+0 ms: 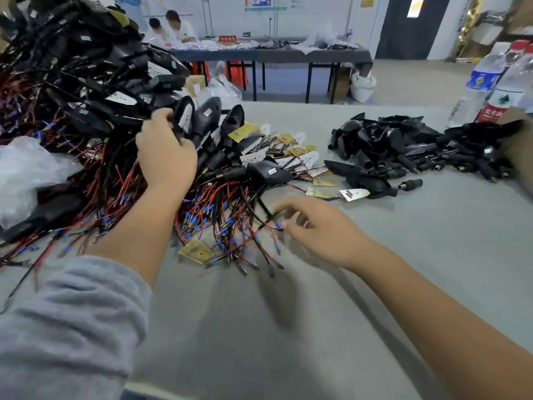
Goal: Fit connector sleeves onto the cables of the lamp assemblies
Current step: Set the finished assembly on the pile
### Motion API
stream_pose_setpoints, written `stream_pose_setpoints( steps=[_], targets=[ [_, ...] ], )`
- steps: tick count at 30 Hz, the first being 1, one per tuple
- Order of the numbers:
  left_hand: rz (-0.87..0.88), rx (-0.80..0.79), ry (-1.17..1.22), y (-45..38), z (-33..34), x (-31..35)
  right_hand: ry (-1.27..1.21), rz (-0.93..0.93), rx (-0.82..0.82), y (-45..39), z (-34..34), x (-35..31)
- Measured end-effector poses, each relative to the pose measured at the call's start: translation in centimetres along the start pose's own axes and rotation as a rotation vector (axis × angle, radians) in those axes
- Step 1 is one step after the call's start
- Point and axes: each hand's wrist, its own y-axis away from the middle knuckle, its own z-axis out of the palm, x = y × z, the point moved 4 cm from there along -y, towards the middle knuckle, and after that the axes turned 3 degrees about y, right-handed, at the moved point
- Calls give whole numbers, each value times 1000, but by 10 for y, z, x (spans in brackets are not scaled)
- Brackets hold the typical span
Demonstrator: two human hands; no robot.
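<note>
A big heap of black lamp assemblies point(86, 82) with red and black cables point(225, 223) fills the left of the grey table. My left hand point(165, 153) reaches into the heap and grips one black lamp housing point(184, 116) near its top. My right hand point(320, 229) hovers low over the cable ends, and its fingertips pinch a thin cable with a blue end point(278, 225). A pile of black connector sleeves and housings point(403, 148) lies at the right, with one loose sleeve point(411, 184) in front of it.
Crumpled clear plastic point(26, 171) lies at the left edge. Water bottles point(490, 82) stand at the far right beside a cardboard box point(522, 157). Small gold circuit boards point(196, 251) are scattered among the cables. Two people sit at a far table point(274, 54).
</note>
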Motion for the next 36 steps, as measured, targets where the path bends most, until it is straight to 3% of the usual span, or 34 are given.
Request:
stream_pose_setpoints(
  steps=[2, 3, 6, 10, 12, 14, 18, 23, 26, 29, 32, 36],
  targets=[
    [69, 74, 184, 19, 6, 26, 5, 73, 60, 7, -11, 21],
    [103, 37, 265, 31, 16, 42, 29, 110, 89, 10, -16, 32],
    [146, -246, 372, 75, 59, 91, 30, 247, 199, 18, -28, 63],
    [38, -700, 273, 135, 123, 128, -51, 362, 325, 25, -37, 92],
    [76, -799, 142, 153, 142, 137, -169, 381, 360, 26, -39, 97],
    [145, -744, 58, 159, 148, 140, -257, 397, 384, 27, -39, 99],
    [126, -566, 103, 158, 145, 126, -405, 432, 513, 32, -43, 103],
    [167, -553, 10, 159, 150, 121, -435, 535, 660, 45, -55, 114],
    [209, -479, 239, 158, 144, 130, -495, 528, 664, 47, -57, 112],
    [227, -453, 553, 162, 133, 141, -713, 519, 681, 45, -52, 106],
    [234, -488, 663, 168, 129, 149, -1038, 430, 682, 41, -54, 101],
    [281, -604, 669, 177, 128, 156, -1223, 342, 488, 38, -54, 102]
  ],
)
